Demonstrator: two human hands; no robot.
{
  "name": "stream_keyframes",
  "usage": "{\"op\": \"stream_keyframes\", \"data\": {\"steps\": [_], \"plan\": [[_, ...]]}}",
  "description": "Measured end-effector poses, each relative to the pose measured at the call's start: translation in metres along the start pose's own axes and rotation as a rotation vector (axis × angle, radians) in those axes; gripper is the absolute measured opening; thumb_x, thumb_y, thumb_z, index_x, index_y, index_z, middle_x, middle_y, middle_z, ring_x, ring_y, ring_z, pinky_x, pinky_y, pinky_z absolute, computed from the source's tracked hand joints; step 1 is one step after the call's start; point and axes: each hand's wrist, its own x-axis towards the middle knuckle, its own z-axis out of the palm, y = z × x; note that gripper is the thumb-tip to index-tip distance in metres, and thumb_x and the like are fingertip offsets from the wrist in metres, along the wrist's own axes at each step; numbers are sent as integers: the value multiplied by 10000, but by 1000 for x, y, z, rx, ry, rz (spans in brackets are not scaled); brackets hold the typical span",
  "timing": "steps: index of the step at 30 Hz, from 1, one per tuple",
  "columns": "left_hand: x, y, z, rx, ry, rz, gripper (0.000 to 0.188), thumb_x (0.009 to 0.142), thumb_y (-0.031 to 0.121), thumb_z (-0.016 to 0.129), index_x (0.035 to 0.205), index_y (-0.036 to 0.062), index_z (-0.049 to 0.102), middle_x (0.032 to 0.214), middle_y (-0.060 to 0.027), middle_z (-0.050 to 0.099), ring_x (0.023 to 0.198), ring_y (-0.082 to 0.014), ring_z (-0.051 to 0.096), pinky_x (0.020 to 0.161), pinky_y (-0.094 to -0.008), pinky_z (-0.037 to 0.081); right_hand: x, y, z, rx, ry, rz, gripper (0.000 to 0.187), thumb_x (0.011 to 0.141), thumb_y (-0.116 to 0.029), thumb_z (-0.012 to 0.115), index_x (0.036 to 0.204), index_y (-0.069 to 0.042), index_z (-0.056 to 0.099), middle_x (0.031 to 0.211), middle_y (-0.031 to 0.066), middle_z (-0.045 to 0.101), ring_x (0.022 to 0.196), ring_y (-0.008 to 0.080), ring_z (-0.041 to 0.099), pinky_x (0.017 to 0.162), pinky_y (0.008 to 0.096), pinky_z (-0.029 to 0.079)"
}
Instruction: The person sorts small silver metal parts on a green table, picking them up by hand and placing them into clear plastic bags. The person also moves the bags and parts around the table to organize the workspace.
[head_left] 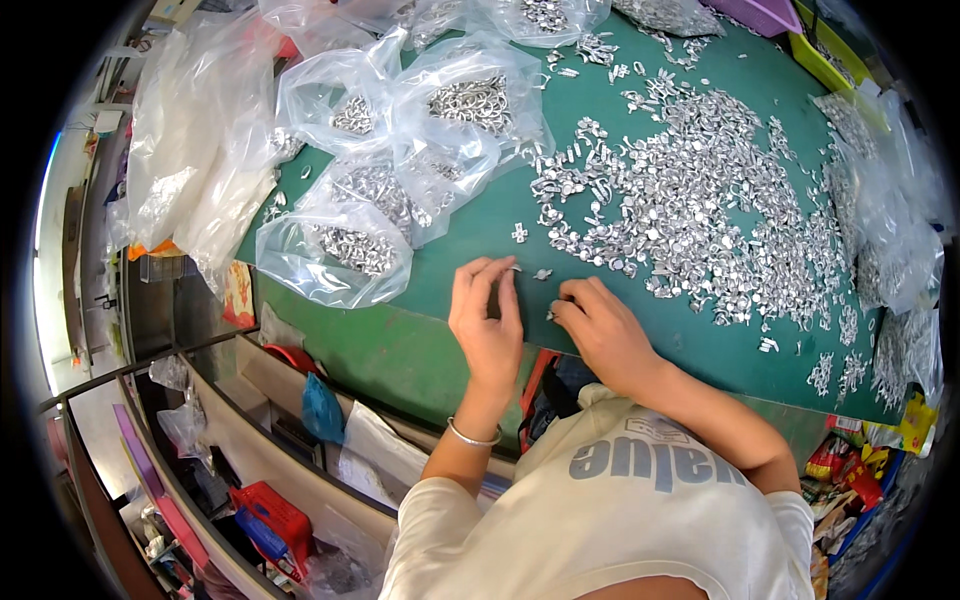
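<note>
My left hand (487, 310) is raised at the near edge of the green tabletop, thumb and fingers pinched around a small silver metal piece (515, 267). To its right, my right hand (608, 335) has its fingers curled together, with a bit of another small silver metal piece (550, 314) showing at the tips. Between the hands, a loose silver piece (542, 274) lies on the table. One more, a cross-shaped piece (519, 233), lies a little farther off. Beyond my right hand spreads a large heap of small silver metal pieces (700, 190). Their exact kind is too small to tell.
Open clear plastic bags (335, 285) holding silver pieces stand left of the heap. More filled bags (895, 250) line the right edge. A yellow-green basket (825, 60) and a purple basket (760, 14) sit at the far right. Drawers with a red container (275, 525) lie below left.
</note>
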Motion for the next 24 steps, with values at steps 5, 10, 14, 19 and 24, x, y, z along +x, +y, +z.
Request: {"op": "stream_keyframes", "data": {"steps": [5, 10, 14, 19, 24], "plan": [[-19, 0, -2, -56, 116, -58, 180, 834, -107, 561, 977, -23, 629, 931, -111, 575, 816, -168, 558, 719, -255, 458, 22, -4, -5, 113, 113, 74, 200, 748, -20, 615, 943, 11, 584, 966, 114, 538, 915, 292, 529, 770, 360, 459], [-50, 10, 18, -108, 32, 113, 196, 806, -139, 557, 955, -27, 617, 953, -149, 583, 955, -283, 595, 819, -350, 480, 41, 19, -3, -103, 8, -92, 268, 689, -36, 596, 953, 10, 591, 982, 101, 554, 939, 281, 523, 766, 367, 439], [-49, 3, 21, -85, -78, 183, 207, 785, -137, 574, 943, -13, 624, 977, -138, 589, 1041, -321, 582, 873, -419, 462, 29, 34, -27, -300, 124, -69, 204, 727, -53, 572, 924, -15, 603, 970, 99, 570, 925, 265, 528, 765, 364, 406], [-41, 1, 19, 151, -272, 283, 181, 762, -70, 621, 931, -6, 629, 997, -133, 578, 1083, -343, 551, 928, -450, 403, -14, 59, -76, -549, 307, 240, 199, 777, -46, 659, 969, -26, 607, 1031, 121, 577, 973, 299, 531, 814, 412, 389], [-34, -5, 21, 140, -206, 216, 175, 768, -69, 625, 923, 11, 619, 998, -121, 570, 1013, -324, 554, 905, -410, 400, -22, 40, -78, -454, 325, 269, 392, 781, -113, 689, 1143, -39, 557, 1224, 123, 535, 1170, 337, 481, 964, 439, 358]]}}
